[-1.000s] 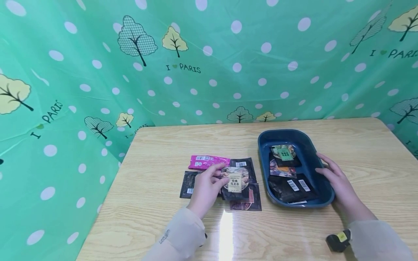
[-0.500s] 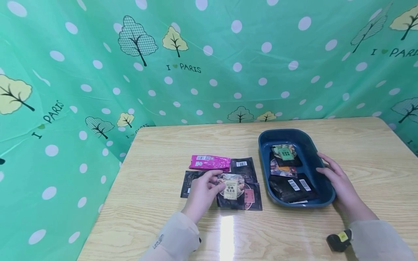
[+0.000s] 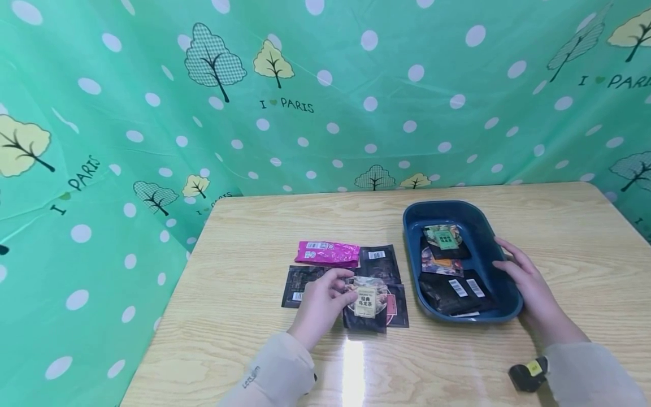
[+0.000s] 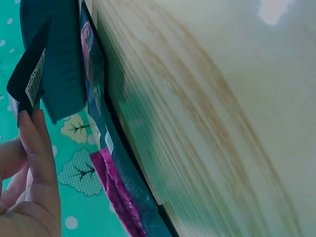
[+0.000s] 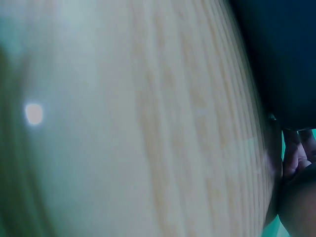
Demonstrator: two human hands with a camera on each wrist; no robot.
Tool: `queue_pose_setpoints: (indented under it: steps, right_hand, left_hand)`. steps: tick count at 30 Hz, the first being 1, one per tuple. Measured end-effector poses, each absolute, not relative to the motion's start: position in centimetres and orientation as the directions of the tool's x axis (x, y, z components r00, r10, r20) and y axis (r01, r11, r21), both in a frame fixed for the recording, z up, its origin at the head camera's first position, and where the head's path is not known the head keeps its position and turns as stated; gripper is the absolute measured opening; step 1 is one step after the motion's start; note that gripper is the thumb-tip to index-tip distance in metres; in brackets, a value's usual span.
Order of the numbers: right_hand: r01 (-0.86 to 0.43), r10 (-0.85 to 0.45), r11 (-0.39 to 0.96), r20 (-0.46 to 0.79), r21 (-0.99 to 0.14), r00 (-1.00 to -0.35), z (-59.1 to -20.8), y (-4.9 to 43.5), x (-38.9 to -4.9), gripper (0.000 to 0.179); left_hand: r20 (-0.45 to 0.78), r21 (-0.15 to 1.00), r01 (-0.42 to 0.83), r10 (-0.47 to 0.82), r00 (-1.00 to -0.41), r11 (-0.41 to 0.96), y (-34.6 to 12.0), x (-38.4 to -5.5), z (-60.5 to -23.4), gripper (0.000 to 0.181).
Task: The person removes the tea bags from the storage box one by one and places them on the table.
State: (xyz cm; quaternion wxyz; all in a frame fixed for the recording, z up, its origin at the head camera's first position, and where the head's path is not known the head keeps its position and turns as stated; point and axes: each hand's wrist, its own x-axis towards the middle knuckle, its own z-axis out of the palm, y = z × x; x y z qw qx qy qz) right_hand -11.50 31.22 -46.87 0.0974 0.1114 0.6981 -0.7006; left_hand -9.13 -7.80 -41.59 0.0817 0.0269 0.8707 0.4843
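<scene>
In the head view my left hand [image 3: 321, 304] pinches a black oolong tea sachet [image 3: 365, 305] by its left edge, thumb on the printed front. The left wrist view shows this sachet [image 4: 30, 74] lifted off the table and tilted, with a barcode on its back. Beneath and behind it lie further black sachets [image 3: 380, 264] and a pink sachet [image 3: 328, 254]. My right hand [image 3: 534, 291] holds the right rim of a dark blue plastic tray [image 3: 480, 240]; its thumb reaches over the rim. Several sachets [image 3: 450, 291] lie inside the tray.
The wooden table [image 3: 254, 226] ends at a green patterned curtain [image 3: 325, 102] behind and to the left. A black device with a yellow label [image 3: 529, 375] sits at my right wrist.
Over the last second the held sachet moved toward me, swinging left and then slightly back right, uncovering more of the black sachet behind it. My right hand kept its place on the tray.
</scene>
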Motion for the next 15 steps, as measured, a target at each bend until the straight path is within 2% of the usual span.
queue_pose_setpoints:
  steps: [9,15]
  right_hand:
    - [0.282,0.01,-0.063,-0.283,-0.957,-0.959,-46.86,31.32,-11.44,0.058]
    - [0.3,0.019,-0.033,-0.301,-0.953,-0.953,-46.76,31.13,-11.52,0.058]
  left_hand:
    - [-0.147,0.852,-0.04,0.165,-0.975,0.521,-7.33,-8.79,-41.98,0.039]
    - [-0.161,0.865,-0.048,0.186,-0.969,0.499,-6.84,-8.63,-42.13,0.037]
